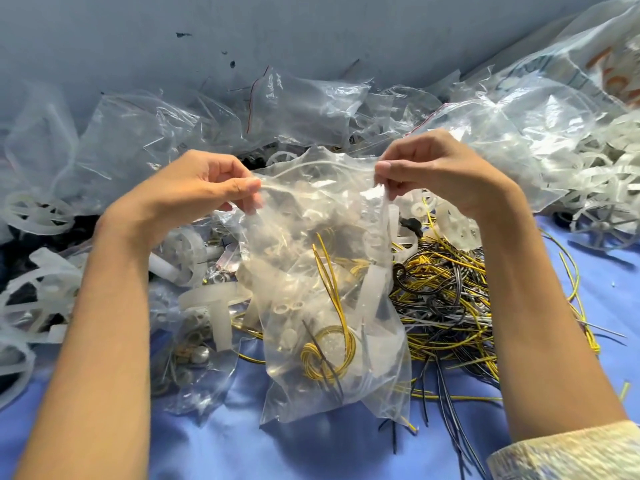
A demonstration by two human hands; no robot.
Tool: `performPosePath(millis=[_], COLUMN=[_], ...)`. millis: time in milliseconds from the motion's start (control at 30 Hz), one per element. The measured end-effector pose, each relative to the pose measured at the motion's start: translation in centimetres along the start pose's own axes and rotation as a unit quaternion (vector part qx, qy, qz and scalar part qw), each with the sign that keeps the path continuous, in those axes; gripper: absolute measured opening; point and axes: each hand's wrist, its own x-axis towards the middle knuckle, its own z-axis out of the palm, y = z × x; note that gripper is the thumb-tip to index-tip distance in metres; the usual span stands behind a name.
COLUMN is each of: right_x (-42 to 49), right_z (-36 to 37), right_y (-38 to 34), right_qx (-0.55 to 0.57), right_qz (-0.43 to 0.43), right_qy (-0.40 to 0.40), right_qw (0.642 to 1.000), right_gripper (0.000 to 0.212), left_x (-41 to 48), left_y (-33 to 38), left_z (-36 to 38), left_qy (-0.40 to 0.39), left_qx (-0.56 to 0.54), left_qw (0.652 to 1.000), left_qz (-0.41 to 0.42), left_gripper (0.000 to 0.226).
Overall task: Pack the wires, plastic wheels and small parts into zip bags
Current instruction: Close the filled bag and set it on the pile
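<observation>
Blue cloth (311, 452) lies heaped with clear bags and loose wires (446, 299). The left hand (204, 181) and right hand (440, 168) each pinch a top corner of a zip bag (325, 289), its mouth stretched between them. The bag hangs below the grip, with a yellow wire coil (329, 351) near its bottom. If one pinch slips, the mouth would likely tip and spill parts. Springy wire could also foul the zip.

Grey-blue wall (138, 39), blue cloth (311, 452)
</observation>
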Motion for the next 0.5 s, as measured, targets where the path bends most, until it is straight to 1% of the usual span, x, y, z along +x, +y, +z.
performPosePath(millis=[100,233,400,500], right_x=[0.17,0.21,0.22,0.30], right_z=[0.07,0.03,0.53,0.75], right_y=[0.05,0.14,0.10,-0.01], right_qx=[0.003,-0.005,-0.021,-0.005], right_qz=[0.012,0.010,-0.021,-0.019], right_qy=[0.000,-0.004,0.014,0.023], right_qw=[1.000,1.000,0.999,1.000], right_gripper=[0.021,0.015,0.017,0.017], left_x=[-0.23,-0.29,-0.02,-0.01], left_y=[-0.14,-0.61,-0.62,-0.60], left_z=[-0.46,-0.65,-0.20,-0.16], left_qy=[-0.007,-0.005,0.023,0.040], left_qx=[-0.003,0.012,0.055,0.061], left_qw=[1.000,1.000,0.998,0.997], left_qz=[-0.003,-0.010,0.011,0.023], left_gripper=[0.021,0.015,0.020,0.023])
